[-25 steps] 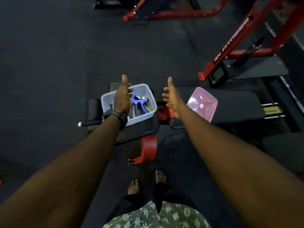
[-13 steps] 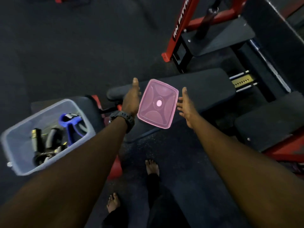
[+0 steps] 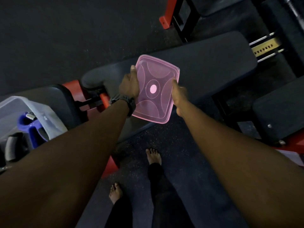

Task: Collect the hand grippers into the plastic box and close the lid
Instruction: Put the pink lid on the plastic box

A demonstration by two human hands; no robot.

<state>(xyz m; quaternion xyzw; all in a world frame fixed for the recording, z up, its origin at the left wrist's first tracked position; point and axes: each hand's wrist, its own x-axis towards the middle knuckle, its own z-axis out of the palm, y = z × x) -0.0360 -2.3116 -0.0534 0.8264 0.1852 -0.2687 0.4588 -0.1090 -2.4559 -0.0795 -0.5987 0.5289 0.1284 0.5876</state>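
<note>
**Gym floor and equipment**

A black padded workout bench point(image 3: 205, 63) runs across the middle on a red steel frame point(image 3: 105, 99). A second dark pad point(image 3: 279, 112) sits at right. Beyond, a red rack foot point(image 3: 164, 22) rests on dark speckled rubber flooring point(image 3: 65, 38). A perforated yellow adjustment bar point(image 3: 264, 47) extends from the bench's end.

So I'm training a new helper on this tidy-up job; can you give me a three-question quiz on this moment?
1. True or false: the pink lid is on the clear box.
2. Which hands hold the lid: A left only, B right only, C both?
3. What blue thing lies in the box?

Key: 1 false, it is held over the bench. 2 C, left hand and right hand. 3 a hand gripper.
</note>
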